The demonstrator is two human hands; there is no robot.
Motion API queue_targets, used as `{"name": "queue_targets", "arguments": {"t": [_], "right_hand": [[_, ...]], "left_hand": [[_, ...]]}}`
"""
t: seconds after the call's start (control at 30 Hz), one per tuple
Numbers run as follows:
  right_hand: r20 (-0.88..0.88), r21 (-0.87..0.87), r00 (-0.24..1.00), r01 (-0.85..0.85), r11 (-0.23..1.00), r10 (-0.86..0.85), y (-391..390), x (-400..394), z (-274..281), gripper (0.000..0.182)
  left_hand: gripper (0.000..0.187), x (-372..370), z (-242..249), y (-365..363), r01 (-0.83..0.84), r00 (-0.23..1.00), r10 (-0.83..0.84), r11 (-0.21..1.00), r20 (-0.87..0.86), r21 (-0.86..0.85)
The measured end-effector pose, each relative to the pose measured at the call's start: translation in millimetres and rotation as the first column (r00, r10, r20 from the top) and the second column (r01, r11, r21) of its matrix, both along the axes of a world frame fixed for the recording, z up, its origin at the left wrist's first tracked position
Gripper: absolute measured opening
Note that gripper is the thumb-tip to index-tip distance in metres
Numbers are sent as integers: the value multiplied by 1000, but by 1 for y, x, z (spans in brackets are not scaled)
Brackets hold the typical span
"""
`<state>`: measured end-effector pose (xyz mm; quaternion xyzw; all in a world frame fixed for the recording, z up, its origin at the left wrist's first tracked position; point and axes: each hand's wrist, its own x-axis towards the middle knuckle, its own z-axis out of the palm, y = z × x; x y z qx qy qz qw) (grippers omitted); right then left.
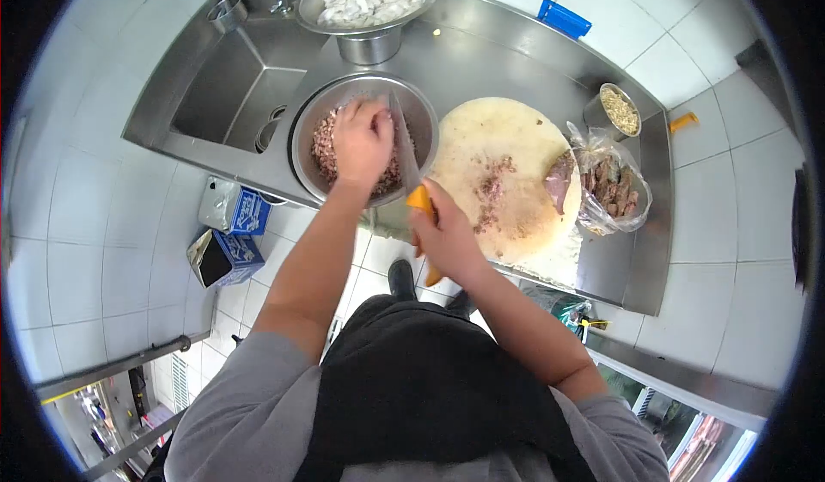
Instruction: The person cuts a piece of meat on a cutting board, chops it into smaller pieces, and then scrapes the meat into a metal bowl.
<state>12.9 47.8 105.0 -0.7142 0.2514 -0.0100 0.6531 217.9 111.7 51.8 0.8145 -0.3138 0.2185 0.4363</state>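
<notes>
My right hand (449, 234) is wrapped around the yellow handle of a knife (405, 151). The blade points away from me, over the right side of a round metal bowl (421, 108). Diced reddish-brown meat (326, 149) fills the bowl's bottom. Over this meat is my left hand (363, 145), its fingers curled close to the blade's flat side; whatever they hold, if anything, is hidden. On the round chopping board (473, 138) to the right are scattered meat bits (491, 192) and one dark piece of meat (559, 181) at the right edge.
A clear plastic bag (640, 211) of brown meat pieces lies right of the board, below a metal cup (599, 114) of pale chopped bits. Behind the bowl, a wide basin (308, 18) of white pieces stands on a metal pot (369, 48). A sink (219, 95) is at left.
</notes>
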Motion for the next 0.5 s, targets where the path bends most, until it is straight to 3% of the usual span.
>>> {"name": "queue_targets", "arguments": {"t": [0.03, 0.07, 0.13, 0.2, 0.27, 0.3, 0.37, 0.4, 0.5], "right_hand": [[-25, -85, 999, 24, 996, -27, -9, -6, 3, 50], [-49, -172, 997, 45, 984, -55, -25, -19, 6, 51], [54, -160, 980, 196, 968, -189, -71, -51, -26, 50], [-114, -426, 971, 144, 893, -211, -122, -83, -25, 49], [-121, -621, 966, 106, 776, -229, -166, -114, -46, 46], [-117, -626, 966, 110, 772, -232, -172, -120, -42, 46], [-204, -705, 969, -47, 708, -140, -176, -132, -32, 47], [-200, -707, 969, -40, 706, -145, -176, -139, -36, 47], [-260, -716, 962, -247, 653, 79, -166, -154, -41, 46]], "left_hand": [[18, 26, -40, 10, -5, 999, 13, 983, -42, 186], [20, 33, -49, 20, 12, 992, 13, 979, -122, 203], [21, 23, -19, 26, -46, 990, 72, 979, -125, 200], [21, 18, -5, 20, -15, 993, 30, 991, -114, 131], [21, 9, 5, 9, 13, 997, -9, 998, -82, 56], [19, 0, 10, 0, 82, 994, -82, 997, -74, 1], [16, -25, 19, -16, 223, 973, -226, 973, -54, -58], [15, -39, 23, -23, 291, 955, -294, 955, -45, -63], [13, -71, 18, -44, 412, 906, -417, 909, -70, -67]]}}
